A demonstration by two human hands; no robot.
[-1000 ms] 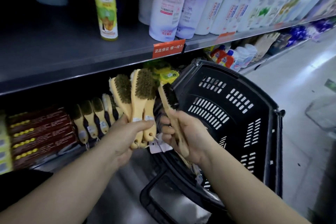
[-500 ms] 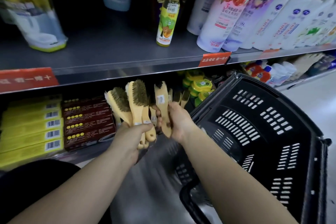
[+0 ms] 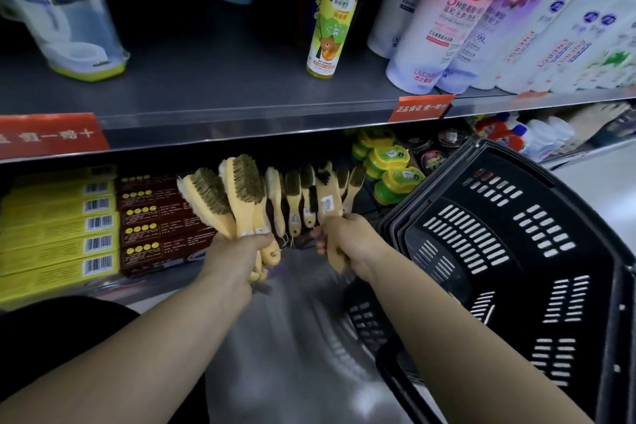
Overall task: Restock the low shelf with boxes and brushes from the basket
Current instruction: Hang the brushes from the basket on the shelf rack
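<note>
My left hand (image 3: 237,253) grips a bunch of wooden-handled brushes (image 3: 234,193) by their handles, bristle heads up, in front of the low shelf (image 3: 144,282). My right hand (image 3: 347,244) grips a single wooden brush (image 3: 328,206) by its handle, held at the row of brushes (image 3: 294,198) that stand on the low shelf. Yellow boxes (image 3: 58,227) and dark red boxes (image 3: 155,220) are stacked on that shelf to the left. The black basket (image 3: 509,251) stands at the right, tilted toward the shelf; its inside is mostly hidden.
Green and yellow tins (image 3: 389,169) sit right of the brush row. The upper shelf (image 3: 241,120) carries bottles (image 3: 444,17), a yellow-green bottle (image 3: 332,21) and red price tags (image 3: 421,108). Pale floor (image 3: 605,189) runs along the aisle at the right.
The view swung left and up, bringing more of the boxes into sight. My right hand carried its brush from the basket's edge up to the brush row on the low shelf. My left hand kept its bunch.
</note>
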